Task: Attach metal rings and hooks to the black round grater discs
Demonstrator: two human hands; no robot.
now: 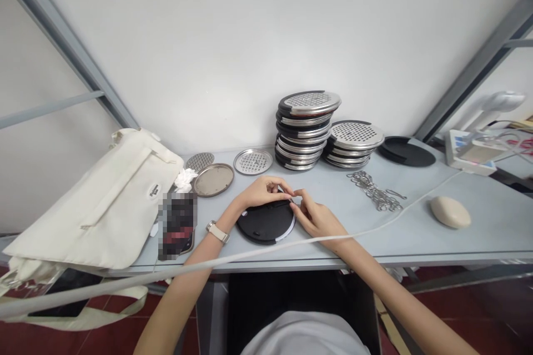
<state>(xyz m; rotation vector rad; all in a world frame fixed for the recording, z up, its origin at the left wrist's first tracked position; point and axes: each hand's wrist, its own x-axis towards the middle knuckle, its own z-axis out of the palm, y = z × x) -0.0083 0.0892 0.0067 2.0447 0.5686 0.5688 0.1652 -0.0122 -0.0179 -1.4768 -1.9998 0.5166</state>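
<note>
Head view: white wall [200, 55] behind, slanting grey metal posts [75, 39] at both sides, grey table [416, 238] across the middle. Clock read from the black disc [263, 226], twelve toward the wall. Disc lies on the table near its front edge, a pale crescent [288, 233] showing at its four o'clock. Left hand [264, 192] comes over the disc's twelve, thumb stretched along its far edge, fingers curled; pale-banded watch [217, 232] on that wrist. Right hand [318, 221] sits at three, index finger and thumb bent in toward the disc's one o'clock edge. Fingertips of both hands nearly meet there, little gap; cannot tell if anything small is pinched between them. Perforated metal plate [253, 162] between eleven and twelve; brownish round plate [214, 180] at ten, smaller perforated disc [200, 161] just beyond. Tall stack of rimmed plates [306, 130] at one, shorter stack [353, 144] at two, touching or nearly so. Black round pieces [410, 153] between two and three. Heap of metal clips [375, 192] just short of three, smooth cream object [450, 212] farther out at three. Cream bag [104, 205] at nine. White cable [258, 252] crosses at six, nearer the camera.
</note>
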